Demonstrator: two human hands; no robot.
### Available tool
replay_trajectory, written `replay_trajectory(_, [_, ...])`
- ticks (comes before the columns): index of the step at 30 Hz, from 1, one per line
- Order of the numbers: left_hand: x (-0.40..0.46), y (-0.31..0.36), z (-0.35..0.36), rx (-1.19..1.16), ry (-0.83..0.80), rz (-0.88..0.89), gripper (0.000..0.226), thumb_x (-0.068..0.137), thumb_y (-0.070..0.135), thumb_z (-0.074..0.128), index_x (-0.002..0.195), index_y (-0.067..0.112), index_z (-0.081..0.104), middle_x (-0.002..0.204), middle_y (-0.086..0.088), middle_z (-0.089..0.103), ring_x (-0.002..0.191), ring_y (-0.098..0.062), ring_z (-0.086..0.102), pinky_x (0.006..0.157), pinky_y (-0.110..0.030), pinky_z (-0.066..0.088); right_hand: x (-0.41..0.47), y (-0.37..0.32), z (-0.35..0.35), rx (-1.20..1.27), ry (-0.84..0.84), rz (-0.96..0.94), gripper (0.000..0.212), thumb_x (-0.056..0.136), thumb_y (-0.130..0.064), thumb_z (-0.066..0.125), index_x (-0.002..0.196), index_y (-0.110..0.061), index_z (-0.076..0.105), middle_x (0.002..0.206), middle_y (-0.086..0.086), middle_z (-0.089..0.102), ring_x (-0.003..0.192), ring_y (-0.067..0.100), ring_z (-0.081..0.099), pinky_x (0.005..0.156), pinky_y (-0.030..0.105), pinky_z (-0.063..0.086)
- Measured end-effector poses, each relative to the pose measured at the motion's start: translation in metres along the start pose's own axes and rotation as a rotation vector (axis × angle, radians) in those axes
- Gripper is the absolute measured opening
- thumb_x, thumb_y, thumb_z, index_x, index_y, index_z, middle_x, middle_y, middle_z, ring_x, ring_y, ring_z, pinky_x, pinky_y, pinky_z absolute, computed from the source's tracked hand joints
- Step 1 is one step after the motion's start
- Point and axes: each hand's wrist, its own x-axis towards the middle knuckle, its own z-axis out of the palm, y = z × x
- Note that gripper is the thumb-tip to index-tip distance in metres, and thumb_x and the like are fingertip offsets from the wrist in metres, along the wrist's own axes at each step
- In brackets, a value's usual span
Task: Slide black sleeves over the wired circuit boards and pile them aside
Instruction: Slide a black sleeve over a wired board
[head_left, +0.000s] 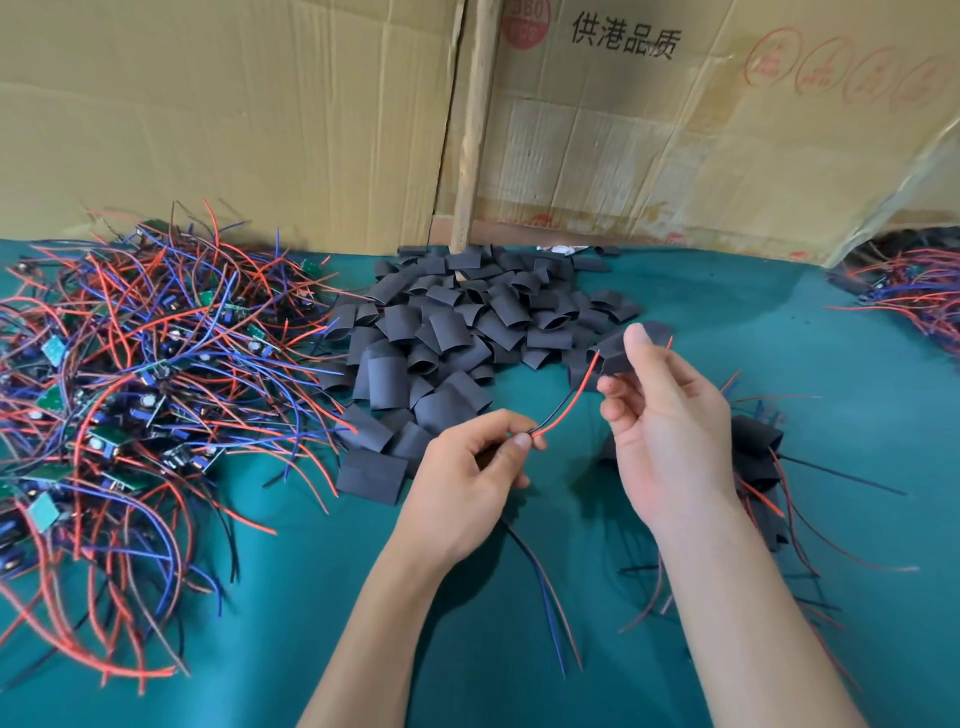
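You are mid-way through one unit, and most of the job lies ahead of you. Your hands are apart over the green table (519, 649). Your right hand (670, 441) pinches a black sleeve (618, 353) between thumb and fingers, held up just in front of the heap of loose sleeves (457, 338). Your left hand (467, 483) pinches the red and black wires (563, 405) of one board; those wires arch up from your left fingertips into the mouth of the held sleeve. More wires, blue and red, trail down from under your left hand toward you. The board itself is hidden, probably inside your left hand, so I cannot tell how close it is to the sleeve. By my reading, the leads are threaded but the sleeve is not yet over the board.

What is done looks small: a few sleeved boards (753, 457) lie just right of your right hand, wires splaying out. Another tangle of wires (904, 296) sits at the far right edge, near the cardboard wall (234, 130); whether those are finished pieces I cannot tell.

What is left looks large: the pile of bare wired circuit boards (130, 364) on your left is thick with green boards and red and blue leads, and the sleeve heap is still plentiful.
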Motion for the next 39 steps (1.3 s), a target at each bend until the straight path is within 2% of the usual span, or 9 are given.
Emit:
replay_trajectory(5, [0.000, 0.000, 0.001, 0.021, 0.014, -0.001, 0.024, 0.104, 0.009, 0.054, 0.089, 0.020, 0.070, 0.068, 0.012, 0.058, 0.064, -0.009, 0.060, 0.076, -0.042, 0.053, -0.001, -0.004, -0.002, -0.025, -0.004, -0.038, 0.025, 0.093, -0.020, 0.074, 0.070, -0.017, 0.066, 0.064, -0.002, 0.059, 0.056, 0.012, 0.062, 0.047, 0.019, 0.045])
replay_trajectory(10, [0.000, -0.001, 0.003, 0.049, 0.041, 0.007, 0.023, 0.103, 0.009, 0.056, 0.090, 0.021, 0.071, 0.076, -0.008, 0.063, 0.063, -0.009, 0.061, 0.076, -0.047, 0.055, 0.001, 0.001, -0.002, -0.203, 0.024, -0.138, 0.022, 0.094, -0.020, 0.075, 0.075, -0.012, 0.068, 0.062, 0.002, 0.064, 0.056, 0.015, 0.065, 0.045, 0.023, 0.045])
replay_trajectory(16, [-0.001, 0.000, 0.003, 0.089, 0.064, 0.026, 0.025, 0.102, 0.011, 0.056, 0.091, 0.027, 0.071, 0.071, -0.009, 0.063, 0.062, -0.010, 0.062, 0.064, -0.031, 0.048, 0.001, 0.010, -0.004, -0.373, -0.001, -0.226, 0.020, 0.092, -0.021, 0.077, 0.073, -0.018, 0.075, 0.059, -0.002, 0.067, 0.055, 0.018, 0.067, 0.043, 0.024, 0.047])
replay_trajectory(24, [-0.001, -0.002, 0.005, 0.010, 0.114, 0.011, 0.019, 0.100, 0.013, 0.049, 0.102, 0.031, 0.051, 0.072, -0.002, 0.066, 0.073, -0.035, 0.062, 0.073, -0.052, 0.054, -0.008, 0.033, 0.002, -0.562, -0.201, -0.167, 0.013, 0.089, -0.017, 0.079, 0.076, -0.016, 0.077, 0.060, 0.008, 0.069, 0.046, 0.018, 0.060, 0.044, 0.025, 0.046])
replay_trajectory(26, [0.000, -0.002, 0.003, -0.015, 0.114, -0.001, 0.025, 0.091, 0.008, 0.044, 0.102, 0.030, 0.050, 0.078, 0.003, 0.066, 0.074, -0.028, 0.064, 0.069, -0.047, 0.054, -0.012, 0.037, 0.006, -0.564, -0.263, -0.150, 0.009, 0.088, -0.011, 0.079, 0.080, -0.011, 0.076, 0.064, 0.007, 0.070, 0.051, 0.019, 0.065, 0.044, 0.023, 0.046])
replay_trajectory(29, [-0.001, 0.001, 0.003, -0.039, 0.097, -0.007, 0.032, 0.081, 0.005, 0.040, 0.100, 0.029, 0.049, 0.082, 0.019, 0.066, 0.068, -0.008, 0.063, 0.063, -0.018, 0.048, -0.013, 0.039, 0.005, -0.518, -0.322, -0.086, 0.005, 0.087, -0.007, 0.078, 0.083, -0.008, 0.076, 0.071, 0.009, 0.073, 0.056, 0.020, 0.067, 0.046, 0.023, 0.048])
replay_trajectory(32, [-0.003, 0.003, 0.004, -0.072, 0.099, -0.024, 0.035, 0.077, 0.008, 0.040, 0.105, 0.028, 0.047, 0.095, 0.014, 0.067, 0.071, -0.007, 0.066, 0.067, -0.021, 0.050, -0.012, 0.039, 0.004, -0.501, -0.398, -0.042, 0.008, 0.088, -0.003, 0.077, 0.084, -0.010, 0.078, 0.072, 0.009, 0.073, 0.056, 0.017, 0.063, 0.051, 0.024, 0.049])
replay_trajectory(36, [-0.002, 0.003, 0.002, -0.103, 0.110, -0.029, 0.045, 0.073, 0.009, 0.045, 0.114, 0.026, 0.046, 0.105, 0.002, 0.063, 0.078, -0.022, 0.065, 0.076, -0.046, 0.056, -0.014, 0.043, 0.006, -0.510, -0.451, -0.039, 0.018, 0.087, 0.001, 0.076, 0.078, -0.014, 0.080, 0.071, 0.012, 0.073, 0.054, 0.015, 0.061, 0.051, 0.023, 0.049])
replay_trajectory(39, [-0.001, 0.001, -0.002, -0.033, 0.122, -0.027, 0.048, 0.073, 0.010, 0.052, 0.116, 0.030, 0.048, 0.101, 0.011, 0.064, 0.086, -0.013, 0.066, 0.077, -0.030, 0.056, -0.010, 0.039, 0.004, -0.445, -0.335, -0.044, 0.017, 0.087, 0.002, 0.075, 0.079, -0.012, 0.080, 0.077, 0.007, 0.076, 0.054, 0.015, 0.062, 0.048, 0.022, 0.048])
